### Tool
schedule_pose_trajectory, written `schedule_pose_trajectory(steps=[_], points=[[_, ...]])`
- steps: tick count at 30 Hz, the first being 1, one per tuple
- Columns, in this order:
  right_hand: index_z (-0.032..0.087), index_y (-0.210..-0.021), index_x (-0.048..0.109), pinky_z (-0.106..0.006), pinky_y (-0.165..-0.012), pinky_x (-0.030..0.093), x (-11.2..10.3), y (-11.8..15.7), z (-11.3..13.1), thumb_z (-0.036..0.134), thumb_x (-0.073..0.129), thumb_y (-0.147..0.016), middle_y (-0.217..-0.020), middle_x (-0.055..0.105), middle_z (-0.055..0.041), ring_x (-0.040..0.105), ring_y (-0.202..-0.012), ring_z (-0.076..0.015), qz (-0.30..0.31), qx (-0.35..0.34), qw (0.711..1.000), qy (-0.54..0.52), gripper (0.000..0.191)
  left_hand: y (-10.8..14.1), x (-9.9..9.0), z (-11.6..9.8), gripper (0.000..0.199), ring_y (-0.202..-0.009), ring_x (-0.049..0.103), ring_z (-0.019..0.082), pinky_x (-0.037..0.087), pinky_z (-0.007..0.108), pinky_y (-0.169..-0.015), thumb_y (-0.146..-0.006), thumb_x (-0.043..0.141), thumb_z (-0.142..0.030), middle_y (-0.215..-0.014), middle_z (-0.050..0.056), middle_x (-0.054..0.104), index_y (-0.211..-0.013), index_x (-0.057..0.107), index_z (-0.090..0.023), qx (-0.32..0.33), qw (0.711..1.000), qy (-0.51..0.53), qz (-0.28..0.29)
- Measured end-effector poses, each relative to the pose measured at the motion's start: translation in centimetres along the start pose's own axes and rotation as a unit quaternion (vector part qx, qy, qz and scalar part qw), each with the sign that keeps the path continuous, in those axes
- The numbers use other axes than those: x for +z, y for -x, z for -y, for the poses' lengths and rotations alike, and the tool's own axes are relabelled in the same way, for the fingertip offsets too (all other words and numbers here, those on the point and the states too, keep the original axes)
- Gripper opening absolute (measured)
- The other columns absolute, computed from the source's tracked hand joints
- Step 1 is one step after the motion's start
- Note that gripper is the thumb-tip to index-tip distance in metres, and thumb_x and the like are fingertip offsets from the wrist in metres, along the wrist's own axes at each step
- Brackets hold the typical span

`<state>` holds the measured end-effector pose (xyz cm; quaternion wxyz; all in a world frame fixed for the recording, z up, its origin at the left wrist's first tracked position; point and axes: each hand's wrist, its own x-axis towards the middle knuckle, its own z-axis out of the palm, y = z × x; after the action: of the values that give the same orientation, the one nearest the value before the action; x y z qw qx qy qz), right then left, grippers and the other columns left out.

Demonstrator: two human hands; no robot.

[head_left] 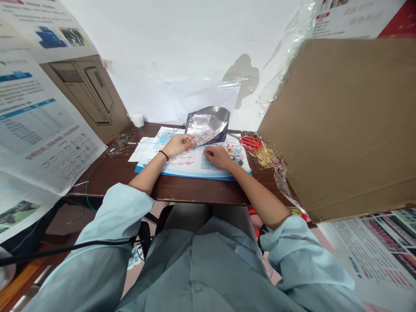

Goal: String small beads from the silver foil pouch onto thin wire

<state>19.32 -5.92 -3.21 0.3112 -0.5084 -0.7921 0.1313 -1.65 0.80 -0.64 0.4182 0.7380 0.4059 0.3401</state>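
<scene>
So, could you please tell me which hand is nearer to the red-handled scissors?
The right. The right hand is just left of the red-handled scissors, on their near side; the left hand is farther left, beside the open foil pouch.

Desk (201,188) — dark wood-look, smooth, faintly glossy. Pouch (211,122) toward back edge: shiny, foil-like inside. Sheets (180,168) beneath: smooth paper. Scissor handles (250,139) near right edge: red plastic, glossy. Panel (351,121) along right edge — matt brown cardboard.
</scene>
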Motion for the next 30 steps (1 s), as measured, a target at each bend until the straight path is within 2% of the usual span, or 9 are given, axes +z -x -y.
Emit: schedule_pose_trajectory(steps=[3, 6, 8, 10, 12, 14, 16, 20, 30], points=[[0.016, -0.082, 0.07, -0.025, -0.065, 0.034, 0.0, 0.0, 0.2, 0.018, 0.052, -0.087, -0.07, 0.064, -0.0015, 0.05, -0.064, -0.0133, 0.006, -0.004, 1.0, 0.0, 0.019, -0.7, 1.2, -0.5, 0.016, -0.067, 0.063, 0.013, 0.053, 0.029, -0.07, -0.077, 0.071, -0.027, -0.072, 0.001, 0.067, -0.077, 0.06, -0.016, 0.039, 0.991, 0.102, -0.071], [0.016, -0.083, 0.07, -0.025, -0.065, 0.034, -0.1, 0.1, 0.3, 0.018, 0.052, -0.087, -0.07, 0.064, -0.0016, 0.051, -0.065, -0.0134, 0.011, -0.005, 1.0, -0.002, 0.019, -1.2, 2.1, -0.5, 0.025, -0.092, 0.067, 0.018, 0.057, 0.033, -0.08, -0.075, 0.074, -0.033, -0.099, 0.007, 0.071, -0.076, 0.057, -0.015, 0.045, 0.979, 0.184, -0.082], [0.016, -0.083, 0.07, -0.025, -0.065, 0.034, -0.1, 0.0, 0.2, 0.018, 0.051, -0.087, -0.07, 0.064, -0.0013, 0.05, -0.065, -0.013, 0.007, 0.0, 1.0, -0.006, 0.019, -1.1, 2.2, -0.2, 0.029, -0.101, 0.066, 0.02, 0.058, 0.033, -0.077, -0.074, 0.076, -0.035, -0.112, 0.01, 0.069, -0.076, 0.055, -0.015, 0.027, 0.972, 0.22, -0.082], [0.016, -0.083, 0.07, -0.025, -0.064, 0.033, -0.2, 0.0, 0.1, 0.018, 0.051, -0.086, -0.07, 0.064, -0.0009, 0.05, -0.064, -0.0127, -0.003, 0.007, 1.0, -0.004, 0.019, -0.7, 2.0, 0.0, 0.03, -0.094, 0.067, 0.019, 0.058, 0.028, -0.068, -0.073, 0.078, -0.035, -0.105, 0.009, 0.07, -0.079, 0.055, -0.015, 0.005, 0.968, 0.233, -0.095], [0.017, -0.083, 0.07, -0.025, -0.063, 0.032, -0.2, -0.1, -0.1, 0.019, 0.052, -0.087, -0.07, 0.064, -0.0005, 0.049, -0.063, -0.0128, -0.014, 0.017, 1.0, 0.002, 0.019, -0.1, 1.6, 0.2, 0.029, -0.078, 0.067, 0.015, 0.052, 0.02, -0.057, -0.074, 0.078, -0.033, -0.089, 0.005, 0.07, -0.082, 0.057, -0.016, -0.014, 0.966, 0.233, -0.108], [0.017, -0.083, 0.07, -0.025, -0.064, 0.032, -0.1, -0.2, -0.3, 0.02, 0.052, -0.087, -0.07, 0.064, -0.0004, 0.049, -0.064, -0.0131, -0.028, 0.025, 0.999, 0.005, 0.018, 0.3, 1.4, 0.2, 0.026, -0.066, 0.064, 0.011, 0.046, 0.016, -0.05, -0.076, 0.079, -0.031, -0.077, 0.002, 0.068, -0.085, 0.06, -0.016, -0.038, 0.965, 0.245, -0.088], [0.017, -0.084, 0.07, -0.025, -0.064, 0.032, -0.2, -0.2, -0.3, 0.022, 0.053, -0.088, -0.069, 0.064, -0.0001, 0.049, -0.063, -0.0132, -0.043, 0.031, 0.999, 0.004, 0.018, 0.5, 1.4, 0.2, 0.023, -0.063, 0.063, 0.009, 0.046, 0.016, -0.05, -0.077, 0.079, -0.028, -0.075, 0.001, 0.068, -0.086, 0.063, -0.015, -0.077, 0.961, 0.265, -0.035], [0.018, -0.082, 0.068, -0.025, -0.063, 0.032, -0.6, -0.3, -0.1, 0.026, 0.055, -0.089, -0.066, 0.061, 0.0011, 0.048, -0.061, -0.0129, -0.08, 0.045, 0.996, -0.009, 0.017, 0.6, 2.0, 0.4, 0.016, -0.071, 0.069, 0.011, 0.056, 0.023, -0.068, -0.079, 0.078, -0.017, -0.079, 0.005, 0.072, -0.086, 0.064, -0.013, -0.131, 0.948, 0.287, 0.048], [0.019, -0.077, 0.059, -0.025, -0.067, 0.037, -0.6, -0.2, 0.6, 0.021, 0.054, -0.084, -0.071, 0.062, -0.0003, 0.051, -0.065, -0.0129, -0.11, 0.031, 0.992, -0.053, 0.009, 0.5, 2.0, 0.7, 0.014, -0.082, 0.073, 0.015, 0.056, 0.033, -0.088, -0.079, 0.074, -0.01, -0.085, 0.007, 0.075, -0.09, 0.067, -0.013, -0.132, 0.941, 0.301, 0.083]])
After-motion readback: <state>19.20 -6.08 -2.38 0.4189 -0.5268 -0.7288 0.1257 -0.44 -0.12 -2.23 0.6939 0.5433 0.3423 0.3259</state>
